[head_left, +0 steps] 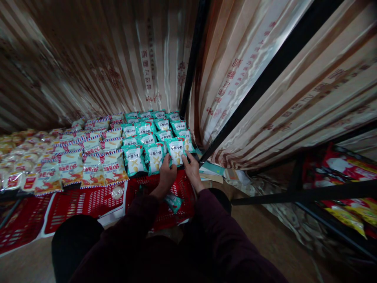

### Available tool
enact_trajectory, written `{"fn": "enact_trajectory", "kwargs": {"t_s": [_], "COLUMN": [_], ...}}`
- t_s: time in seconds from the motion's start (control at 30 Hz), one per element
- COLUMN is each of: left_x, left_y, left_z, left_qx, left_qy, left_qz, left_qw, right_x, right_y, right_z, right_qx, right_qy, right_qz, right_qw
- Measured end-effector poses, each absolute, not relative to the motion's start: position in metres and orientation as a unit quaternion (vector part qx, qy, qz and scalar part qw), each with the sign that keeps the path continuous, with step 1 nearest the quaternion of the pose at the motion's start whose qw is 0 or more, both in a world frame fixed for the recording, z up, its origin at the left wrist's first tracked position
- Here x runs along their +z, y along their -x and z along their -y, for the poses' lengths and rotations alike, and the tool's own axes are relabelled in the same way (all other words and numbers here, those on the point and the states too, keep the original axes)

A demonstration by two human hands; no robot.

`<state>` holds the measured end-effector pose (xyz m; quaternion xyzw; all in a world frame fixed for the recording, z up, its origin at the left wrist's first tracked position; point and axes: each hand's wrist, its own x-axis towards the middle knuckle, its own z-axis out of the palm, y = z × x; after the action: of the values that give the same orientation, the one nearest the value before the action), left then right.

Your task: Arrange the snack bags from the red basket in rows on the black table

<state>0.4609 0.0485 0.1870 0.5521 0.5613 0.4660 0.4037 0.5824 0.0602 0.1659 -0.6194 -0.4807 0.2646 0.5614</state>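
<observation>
Both hands hold one teal and white snack bag [176,150] at the right front corner of the shelf. My left hand [167,175] has its thumb at the bag's lower left edge. At its lower right side is my right hand [192,167], fingers closed on the edge. Rows of matching teal bags [134,160] stand behind and to the left, touching one another. Below my left forearm, a loose teal snack bag [174,202] lies in a red basket [159,216]. Parts of my fingers are hidden behind the bag.
Orange and white snack bags [92,169] and round clear-wrapped packs [17,163] fill the shelf leftward. More red baskets [85,202] stand in front. A black frame post [229,122] slants close by my right hand. Curtains [118,59] hang behind; red and yellow packets [347,169] lie far right.
</observation>
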Motion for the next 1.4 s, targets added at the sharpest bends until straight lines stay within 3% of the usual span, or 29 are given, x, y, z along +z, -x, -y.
{"fn": "enact_trajectory", "kwargs": {"t_s": [0.9,1.1,1.23,1.4], "left_x": [0.187,0.186,0.183,0.165], "left_y": [-0.454,-0.444,-0.425,-0.402], "left_z": [-0.044,-0.032,-0.016,-0.008], "left_qx": [0.468,0.456,0.452,0.374], "left_qy": [-0.576,-0.657,-0.705,-0.736], "left_qz": [-0.564,-0.535,-0.529,-0.562], "left_qw": [0.362,0.272,0.135,0.051], "right_x": [0.165,0.164,0.163,0.16], "right_y": [-0.573,-0.568,-0.566,-0.562], "right_z": [-0.066,-0.062,-0.06,-0.06], "right_qx": [0.193,0.132,0.107,0.096], "right_qy": [0.627,0.641,0.633,0.614], "right_qz": [0.547,0.539,0.558,0.582], "right_qw": [0.52,0.531,0.527,0.524]}}
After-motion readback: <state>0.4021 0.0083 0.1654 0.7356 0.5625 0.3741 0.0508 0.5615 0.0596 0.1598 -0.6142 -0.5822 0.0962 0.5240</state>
